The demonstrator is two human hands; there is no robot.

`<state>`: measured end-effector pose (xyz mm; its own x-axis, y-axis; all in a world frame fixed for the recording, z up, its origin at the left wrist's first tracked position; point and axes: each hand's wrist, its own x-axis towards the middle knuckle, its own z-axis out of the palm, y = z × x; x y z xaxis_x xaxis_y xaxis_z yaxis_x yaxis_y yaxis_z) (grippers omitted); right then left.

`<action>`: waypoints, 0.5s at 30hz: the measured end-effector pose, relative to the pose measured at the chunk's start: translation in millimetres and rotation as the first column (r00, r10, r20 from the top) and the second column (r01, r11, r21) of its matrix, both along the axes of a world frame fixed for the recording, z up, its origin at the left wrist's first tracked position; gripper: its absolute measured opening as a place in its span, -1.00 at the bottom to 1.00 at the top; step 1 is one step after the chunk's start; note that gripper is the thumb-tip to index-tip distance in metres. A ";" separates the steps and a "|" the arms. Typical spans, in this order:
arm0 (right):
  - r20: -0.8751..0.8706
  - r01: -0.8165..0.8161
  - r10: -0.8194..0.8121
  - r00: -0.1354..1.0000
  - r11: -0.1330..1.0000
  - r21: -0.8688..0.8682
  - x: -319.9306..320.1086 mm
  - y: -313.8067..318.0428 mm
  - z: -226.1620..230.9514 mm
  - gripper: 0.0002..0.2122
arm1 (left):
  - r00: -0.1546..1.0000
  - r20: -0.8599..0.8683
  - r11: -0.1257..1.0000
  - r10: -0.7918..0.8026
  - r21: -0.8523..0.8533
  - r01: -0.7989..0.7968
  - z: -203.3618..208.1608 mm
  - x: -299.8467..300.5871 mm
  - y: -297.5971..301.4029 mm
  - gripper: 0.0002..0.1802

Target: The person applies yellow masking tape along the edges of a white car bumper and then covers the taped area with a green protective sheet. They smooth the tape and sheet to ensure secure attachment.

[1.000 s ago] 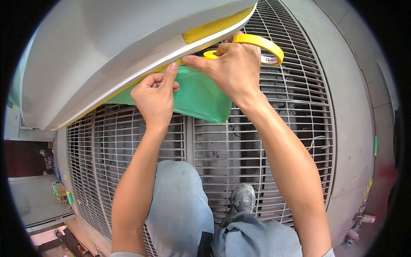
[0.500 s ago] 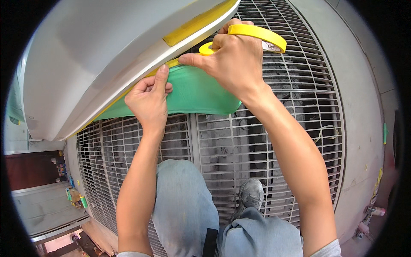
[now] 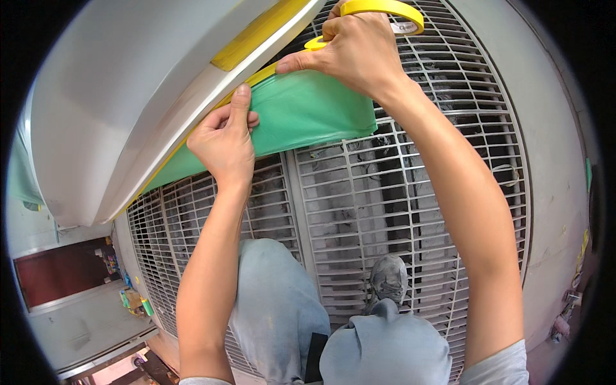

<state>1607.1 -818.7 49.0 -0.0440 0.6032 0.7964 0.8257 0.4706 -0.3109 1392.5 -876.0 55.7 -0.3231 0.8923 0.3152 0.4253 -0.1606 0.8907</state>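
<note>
A large white curved panel [image 3: 128,96] fills the upper left, with a strip of yellow tape [image 3: 256,35] on its face and along its lower edge. A green plastic sheet [image 3: 308,112] hangs from that edge. My left hand [image 3: 221,138] presses the tape and the sheet against the edge with thumb and fingers. My right hand [image 3: 356,51] holds a roll of yellow tape [image 3: 385,9] further right along the edge, its index finger laid on the tape.
Below is a grey metal floor grating [image 3: 385,212] with concrete [image 3: 552,160] to its right. My legs in grey trousers [image 3: 276,321] and a grey shoe [image 3: 388,279] rest on the grating. Small clutter [image 3: 131,298] lies at the lower left.
My right hand has moved up and to the right along the panel edge with the tape roll. My left hand has followed, still pressing on the edge.
</note>
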 end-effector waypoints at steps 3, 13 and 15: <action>-0.069 -0.066 0.049 0.996 0.958 -0.279 10.2 7.5 -2.5 -0.19 | 0.999 -0.041 1.000 0.005 0.009 -0.004 0.4 5.2 2.6 -0.57; -0.229 -0.150 0.051 0.972 0.886 -0.438 29.9 34.8 -31.7 -0.21 | 1.000 -0.001 1.000 0.026 0.000 -0.026 3.4 16.7 2.4 -0.66; -0.251 -0.176 0.067 0.966 0.880 -0.442 29.9 41.4 -40.2 -0.21 | 1.000 -0.012 0.999 0.025 0.030 -0.025 2.6 18.5 3.8 -0.65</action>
